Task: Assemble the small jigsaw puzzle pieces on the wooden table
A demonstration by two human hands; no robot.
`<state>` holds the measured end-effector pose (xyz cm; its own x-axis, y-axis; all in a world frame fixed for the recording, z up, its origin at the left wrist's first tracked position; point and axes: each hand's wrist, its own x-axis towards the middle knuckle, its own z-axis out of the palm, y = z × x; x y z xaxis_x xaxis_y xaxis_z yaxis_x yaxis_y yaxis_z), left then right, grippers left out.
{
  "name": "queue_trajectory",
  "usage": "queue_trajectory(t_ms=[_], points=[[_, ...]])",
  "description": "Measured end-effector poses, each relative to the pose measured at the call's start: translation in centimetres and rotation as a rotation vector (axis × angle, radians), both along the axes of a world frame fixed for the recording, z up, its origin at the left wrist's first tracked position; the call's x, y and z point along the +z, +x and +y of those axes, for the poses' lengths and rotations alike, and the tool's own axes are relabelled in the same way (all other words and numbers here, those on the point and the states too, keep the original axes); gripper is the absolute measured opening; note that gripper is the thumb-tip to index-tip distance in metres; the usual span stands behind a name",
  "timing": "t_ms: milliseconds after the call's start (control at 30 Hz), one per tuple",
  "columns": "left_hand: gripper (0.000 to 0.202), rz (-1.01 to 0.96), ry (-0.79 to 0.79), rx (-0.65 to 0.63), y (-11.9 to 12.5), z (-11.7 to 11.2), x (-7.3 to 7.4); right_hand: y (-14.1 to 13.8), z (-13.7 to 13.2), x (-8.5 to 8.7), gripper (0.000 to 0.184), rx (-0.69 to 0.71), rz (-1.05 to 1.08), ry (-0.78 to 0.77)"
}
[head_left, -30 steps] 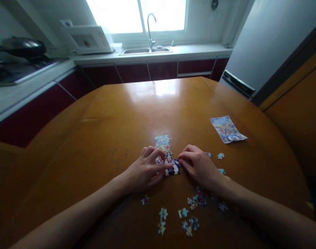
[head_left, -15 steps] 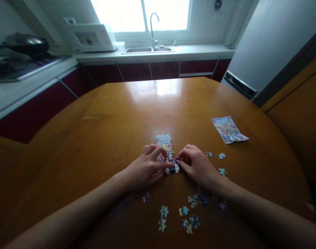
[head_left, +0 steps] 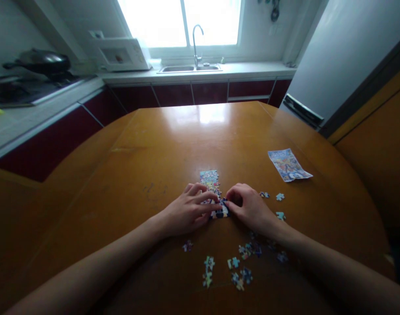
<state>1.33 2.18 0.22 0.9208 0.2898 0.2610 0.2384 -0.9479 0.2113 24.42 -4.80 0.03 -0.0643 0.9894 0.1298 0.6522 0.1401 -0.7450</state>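
Note:
A partly joined jigsaw puzzle [head_left: 210, 177] lies on the table in front of me, pale blue at its far end and dark blue and white at its near end. My left hand [head_left: 189, 209] rests over its left side, fingers stretched out and touching the near part. At the puzzle's right edge, my right hand [head_left: 248, 205] has thumb and forefinger pinched on a small dark puzzle piece [head_left: 224, 201], mostly covered by the fingertips. Part of the puzzle is hidden beneath my left fingers.
Loose pieces [head_left: 246, 275] lie scattered nearer me, with several more pieces [head_left: 280, 197] right of my right hand. A creased picture sheet [head_left: 289, 164] sits farther right on the wooden table [head_left: 173, 144]. Beyond the table stand a sink [head_left: 178, 68], a microwave [head_left: 123, 54] and a fridge [head_left: 344, 52].
My left fingers have straightened and spread farther over the puzzle. My right hand keeps its pinch at the right edge. The whole view has shifted slightly.

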Motion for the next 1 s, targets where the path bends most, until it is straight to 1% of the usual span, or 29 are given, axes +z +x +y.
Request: queue_trajectory(t_ms=[200, 467, 600, 733, 867, 1000], points=[[0.036, 0.020, 0.015, -0.011, 0.1, -0.1, 0.4, -0.4, -0.1, 0.1, 0.004, -0.023, 0.039, -0.005], [0.035, 0.027, 0.041, -0.012, 0.1, -0.2, 0.8, -0.7, 0.0, 0.1, 0.007, -0.042, 0.160, -0.047], [0.033, 0.019, 0.065, -0.008, 0.1, -0.2, 0.7, -0.9, 0.1, 0.2, 0.008, -0.056, 0.156, -0.038], [0.035, 0.024, 0.055, -0.015, 0.0, -0.2, 0.5, -1.0, 0.0, 0.3, 0.006, -0.006, 0.150, -0.045], [0.040, 0.034, 0.046, -0.007, 0.0, -0.2, 0.4, -1.0, -0.1, 0.2, 0.007, 0.071, 0.155, 0.018], [0.040, 0.019, 0.050, -0.010, 0.1, -0.3, 0.6, -1.2, -0.2, 0.0, 0.008, 0.042, 0.148, 0.029]])
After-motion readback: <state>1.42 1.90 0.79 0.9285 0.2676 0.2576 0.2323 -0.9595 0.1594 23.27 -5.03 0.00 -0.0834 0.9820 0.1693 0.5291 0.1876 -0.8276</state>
